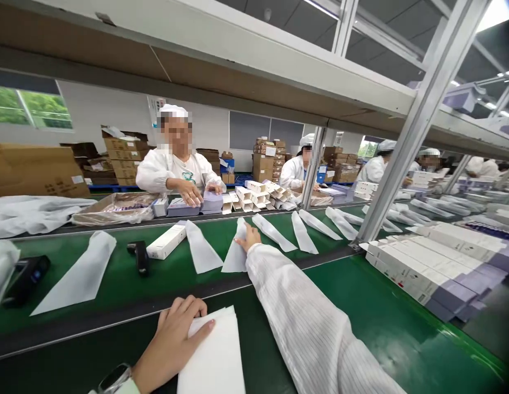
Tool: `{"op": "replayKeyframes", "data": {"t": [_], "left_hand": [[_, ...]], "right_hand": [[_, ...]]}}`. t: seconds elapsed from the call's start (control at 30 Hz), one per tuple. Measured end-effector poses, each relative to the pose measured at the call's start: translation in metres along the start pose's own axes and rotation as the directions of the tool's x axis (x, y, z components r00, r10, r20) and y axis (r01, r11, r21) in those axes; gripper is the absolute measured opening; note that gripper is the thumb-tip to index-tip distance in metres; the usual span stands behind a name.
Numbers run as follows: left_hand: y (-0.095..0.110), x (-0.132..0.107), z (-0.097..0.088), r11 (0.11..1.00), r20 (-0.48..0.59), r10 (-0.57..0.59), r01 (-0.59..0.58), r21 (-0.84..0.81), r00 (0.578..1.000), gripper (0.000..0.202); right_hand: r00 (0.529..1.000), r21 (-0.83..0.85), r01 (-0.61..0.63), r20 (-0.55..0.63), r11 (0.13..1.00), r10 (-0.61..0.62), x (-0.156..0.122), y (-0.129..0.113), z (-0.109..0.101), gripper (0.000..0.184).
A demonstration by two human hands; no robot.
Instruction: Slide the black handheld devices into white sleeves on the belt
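Observation:
My left hand [174, 336] rests on a stack of white foam bags [215, 355] at the near edge of the green bench, fingers curled over its top edge. My right hand [251, 236], in a white sleeve, reaches out to the green conveyor belt [115, 273] and touches a single white bag [236, 251] lying there. Several more white bags lie in a row on the belt on both sides of it. A white carton [166, 242] and a black device [139, 256] lie on the belt to the left.
A slanted metal post [402, 148] rises at the right, next to stacked white and purple boxes [435, 268]. Across the belt a person in white [176, 169] handles purple boxes; other workers sit further right. A black scanner [27, 276] lies far left. A shelf runs overhead.

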State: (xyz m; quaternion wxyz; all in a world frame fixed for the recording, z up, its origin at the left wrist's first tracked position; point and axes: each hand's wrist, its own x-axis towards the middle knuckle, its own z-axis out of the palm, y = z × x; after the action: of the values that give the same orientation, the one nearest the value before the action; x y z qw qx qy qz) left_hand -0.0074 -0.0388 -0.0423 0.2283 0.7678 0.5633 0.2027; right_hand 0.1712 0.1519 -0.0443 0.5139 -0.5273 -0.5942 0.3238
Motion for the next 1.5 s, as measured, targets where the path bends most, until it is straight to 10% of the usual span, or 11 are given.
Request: {"op": "replayKeyframes", "data": {"t": [0.13,0.3,0.8,1.2,1.27,1.4,1.5], "left_hand": [[-0.006,0.006,0.0,0.999,-0.027,0.015,-0.016,-0.042,1.0,0.025],[-0.017,0.009,0.005,0.998,-0.077,0.042,-0.046,-0.041,0.996,0.026],[-0.011,0.013,0.0,0.959,-0.038,-0.026,0.014,-0.283,0.999,0.032],[-0.002,0.013,-0.01,0.72,0.065,0.141,-0.057,-0.691,0.988,0.031],[-0.003,0.013,-0.008,0.703,0.046,0.131,-0.059,-0.709,0.99,0.027],[-0.008,0.014,0.003,0.854,-0.041,0.037,-0.053,-0.518,0.998,0.03],[-0.007,0.014,0.009,0.924,-0.1,0.043,-0.078,-0.373,0.994,0.03]], "right_hand": [[0.959,-0.037,0.171,0.237,0.985,-0.158,-0.038,-0.011,0.004,0.039],[0.66,0.041,0.325,0.705,0.945,-0.258,-0.107,-0.016,0.002,0.037],[0.814,-0.004,0.294,0.525,0.956,-0.249,-0.133,-0.015,-0.003,0.018],[0.559,0.222,0.294,0.749,0.93,-0.355,-0.108,-0.015,-0.009,0.027],[0.593,0.191,0.263,0.741,0.946,-0.315,-0.096,-0.017,0.002,0.031],[0.858,-0.215,0.366,0.455,0.905,-0.239,-0.07,-0.022,0.05,0.033],[0.932,-0.412,0.333,0.28,0.848,-0.23,-0.054,-0.022,0.093,0.028]]}}
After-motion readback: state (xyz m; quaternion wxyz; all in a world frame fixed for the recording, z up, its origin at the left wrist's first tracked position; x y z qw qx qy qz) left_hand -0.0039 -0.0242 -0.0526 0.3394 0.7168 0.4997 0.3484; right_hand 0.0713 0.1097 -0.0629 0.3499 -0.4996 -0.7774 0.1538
